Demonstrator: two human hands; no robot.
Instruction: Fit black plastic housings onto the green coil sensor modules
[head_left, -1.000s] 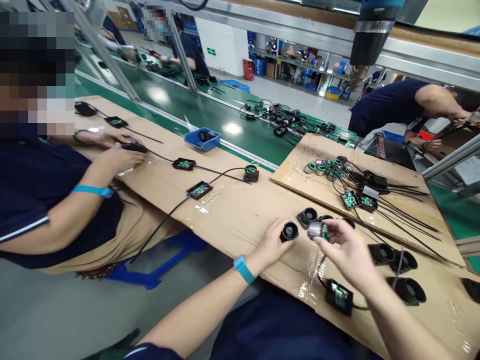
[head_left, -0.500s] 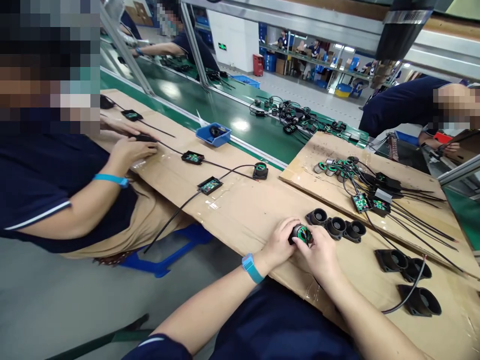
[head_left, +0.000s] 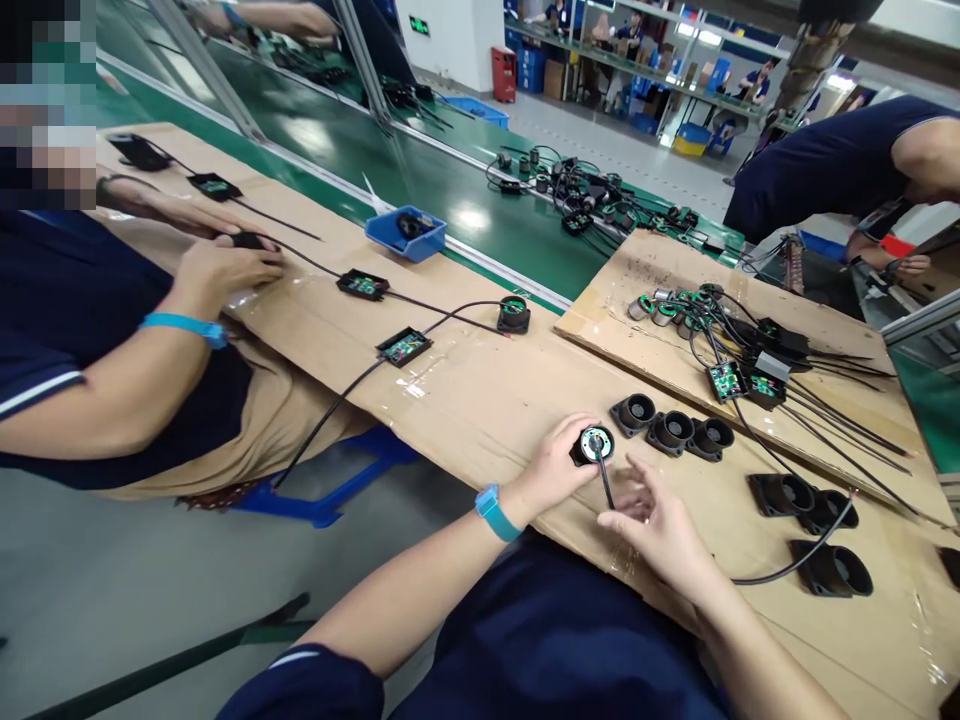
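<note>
My left hand (head_left: 553, 464) grips a small black round housing (head_left: 592, 445) with a motor and green board seated in it, resting on the cardboard-covered bench (head_left: 480, 400). A black cable (head_left: 606, 483) runs from it toward my right hand (head_left: 658, 528), which hovers just below it with fingers spread and holds nothing. Three empty black round housings (head_left: 671, 430) stand in a row just beyond the held one.
More black housings (head_left: 810, 525) lie to the right. A raised cardboard sheet (head_left: 630, 290) carries wired motors and circuit boards (head_left: 739, 382). A seated co-worker (head_left: 112, 330) handles parts at left. A blue bin (head_left: 405, 232) sits by the green conveyor (head_left: 450, 215).
A second ago my right hand held a silver motor apart from the housing. It pressed the motor into the housing, then let go and drew back toward me, fingers apart.
</note>
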